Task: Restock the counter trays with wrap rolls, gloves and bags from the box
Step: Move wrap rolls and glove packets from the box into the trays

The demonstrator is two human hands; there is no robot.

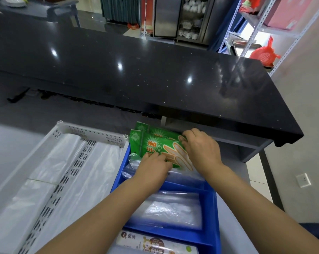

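Head view, grey counter [12, 143]. We note two trays side by side toward its right edge: white tray [92, 132] on the left, blue tray [209, 200] on the right, their walls touching or nearly so.

Glove packs [155, 143]: green, at least three, stacked and tilted in the blue tray's far compartment, their far ends sticking out over the tray's far rim.

Right hand [200, 149]: fingers curled over the top pack's far right edge, holding it.

Left hand [153, 168]: fingers lie on the same pack's near left edge; thumb hidden, so we cannot tell whether it grips or only presses.

Clear film [132, 165] bunched in the same compartment, left of the left hand.

Middle compartment: flat clear bags [170, 208]. Nearest compartment: wrap roll [151, 243], printed label up, lying crosswise, partly cut off by the frame.

White tray: divided lengthwise by a perforated wall; white bags [52, 162] lie flat in both halves.

A raised black top [136, 70] runs beyond the counter's far edge
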